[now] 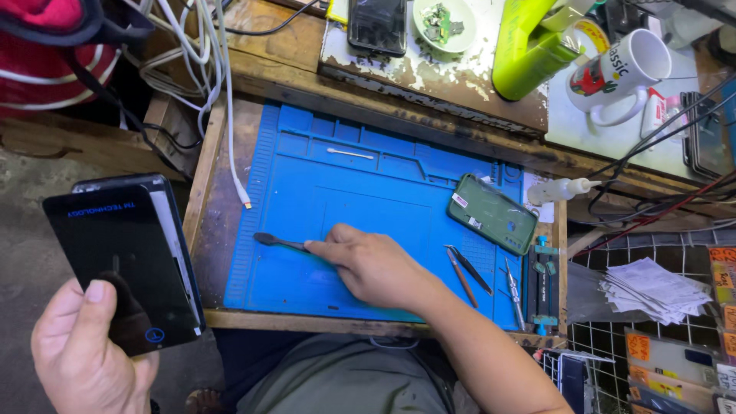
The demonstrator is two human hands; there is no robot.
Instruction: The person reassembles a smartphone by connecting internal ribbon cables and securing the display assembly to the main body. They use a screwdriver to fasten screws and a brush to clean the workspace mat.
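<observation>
A worn wooden surface (218, 222) carries one blue work mat (360, 192) that fills most of its top, leaving a bare wood strip along the mat's left edge, toward the left hand; the mat's middle, just beyond the right hand, lies open; to the right of the right hand, past the surface's edge, stands a wire rack (652, 337) holding one stack of paper slips (652, 287); the left hand (84, 349), off the surface's left edge, is closed around one dark phone (126, 264), thumb on its glass, whose screen panel looks lifted from the body behind it; one green phone case (492, 213) lies on the mat beyond and right of the right hand; far beyond it sit one white mug (617, 73) and one small white bowl (443, 23) with bits of hardware inside; the right hand (376, 264) rests on the mat, fingers pinching one black spudger (280, 242) whose blade points toward the left hand; three slim tools (469, 272) lie just right of that hand; one cotton swab (349, 153) lies well beyond it.
</observation>
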